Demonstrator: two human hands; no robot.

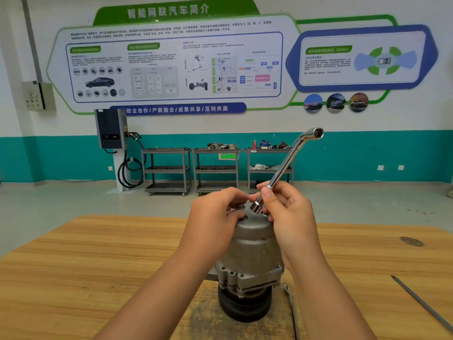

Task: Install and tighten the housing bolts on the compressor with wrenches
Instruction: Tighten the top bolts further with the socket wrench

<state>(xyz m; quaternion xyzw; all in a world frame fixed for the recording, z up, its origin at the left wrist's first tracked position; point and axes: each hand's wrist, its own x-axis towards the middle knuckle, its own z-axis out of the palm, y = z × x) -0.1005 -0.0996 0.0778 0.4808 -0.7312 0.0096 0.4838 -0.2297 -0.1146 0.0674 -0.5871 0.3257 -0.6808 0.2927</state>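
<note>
The compressor (250, 241) stands on end, pulley down, in the middle of the wooden surface (98, 261). The right grip (289, 212) is curled round an L-shaped socket wrench (284, 165), whose lower socket sits at the compressor's top. The left grip (213, 214) rests on that top with its fingers bent; I cannot tell whether they pinch anything. A spanner (291, 305) lies beside the base, and a thin bar (424, 305) lies further right. Behind, three grey carts (215, 168) and a charger (111, 128) stand along a white and teal wall under a poster (171, 62).
</note>
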